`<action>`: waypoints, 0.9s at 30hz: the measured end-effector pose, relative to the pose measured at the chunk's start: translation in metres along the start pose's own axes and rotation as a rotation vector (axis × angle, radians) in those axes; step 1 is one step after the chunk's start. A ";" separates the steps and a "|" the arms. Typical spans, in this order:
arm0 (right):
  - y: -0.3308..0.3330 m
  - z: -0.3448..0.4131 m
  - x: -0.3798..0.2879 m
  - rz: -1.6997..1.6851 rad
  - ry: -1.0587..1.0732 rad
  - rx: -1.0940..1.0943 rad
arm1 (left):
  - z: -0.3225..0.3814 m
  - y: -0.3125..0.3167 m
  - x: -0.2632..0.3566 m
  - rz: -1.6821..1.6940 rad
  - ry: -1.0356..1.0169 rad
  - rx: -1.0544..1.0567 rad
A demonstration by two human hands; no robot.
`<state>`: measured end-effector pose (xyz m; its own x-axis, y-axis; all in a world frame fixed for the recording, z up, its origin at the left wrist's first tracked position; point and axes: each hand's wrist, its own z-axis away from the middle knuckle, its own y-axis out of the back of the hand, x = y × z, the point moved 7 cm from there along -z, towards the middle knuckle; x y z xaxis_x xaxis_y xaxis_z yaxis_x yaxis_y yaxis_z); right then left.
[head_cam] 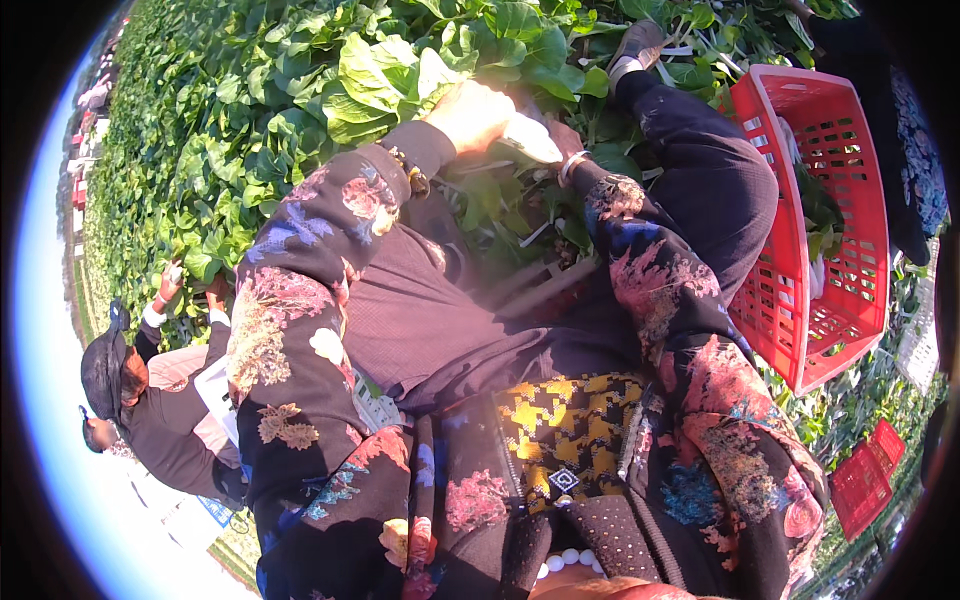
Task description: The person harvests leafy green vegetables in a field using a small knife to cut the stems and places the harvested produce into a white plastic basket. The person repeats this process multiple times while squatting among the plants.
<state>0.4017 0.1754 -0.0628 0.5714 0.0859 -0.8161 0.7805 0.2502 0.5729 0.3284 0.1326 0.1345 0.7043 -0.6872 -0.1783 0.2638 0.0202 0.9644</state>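
Note:
My left hand (474, 118) is closed around a leafy green vegetable that looks like bok choy (531, 139). Its pale stalk base points right, while broad green leaves spread to the left of the fist. My right hand (564, 141), with a light bracelet (573, 163) at the wrist, is close by the stalk base. It is in shade and partly hidden, so I cannot tell whether it holds anything. Below the hands, cut leaves and stems (517, 217) lie on the ground between my legs.
A red plastic crate (795, 300) with some greens inside stands tilted beside my right leg. More red crates (862, 487) and a white crate (916, 330) are farther right. Dense leafy plants (195, 150) grow ahead and left. A person (161, 397) crouches at left; another person (915, 150) is at right.

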 end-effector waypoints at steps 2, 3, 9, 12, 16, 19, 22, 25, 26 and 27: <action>0.000 -0.006 0.013 -0.144 -0.149 0.079 | 0.003 -0.027 0.008 -0.227 -0.123 -0.096; -0.003 -0.007 0.015 -0.120 -0.173 0.067 | 0.006 -0.038 0.013 -0.338 -0.198 -0.134; -0.018 -0.004 0.014 -0.035 -0.127 0.102 | -0.010 -0.075 0.019 -0.810 -0.310 -0.182; -0.026 -0.005 0.016 -0.026 -0.147 0.072 | -0.027 -0.075 -0.004 -0.614 -0.152 -0.057; -0.023 0.000 0.005 0.194 -0.037 0.126 | -0.030 -0.069 -0.032 -0.485 -0.039 0.109; -0.022 0.002 -0.006 0.352 0.108 0.134 | -0.024 -0.074 -0.038 -0.801 -0.001 0.014; -0.029 -0.001 0.001 0.290 0.044 0.051 | -0.019 -0.068 -0.040 -0.883 0.034 0.017; -0.041 -0.005 0.009 0.193 -0.042 0.004 | -0.017 -0.078 -0.049 -0.843 0.063 -0.095; -0.046 -0.006 0.002 0.290 0.077 0.020 | -0.016 -0.081 -0.053 -0.760 0.086 -0.088; -0.054 -0.004 -0.001 0.420 0.142 -0.014 | -0.015 -0.086 -0.056 -0.679 0.109 -0.079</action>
<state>0.3577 0.1658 -0.0933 0.7970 0.3141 -0.5159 0.4841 0.1787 0.8566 0.2758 0.1806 0.0585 0.4274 -0.4899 -0.7598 0.7137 -0.3330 0.6162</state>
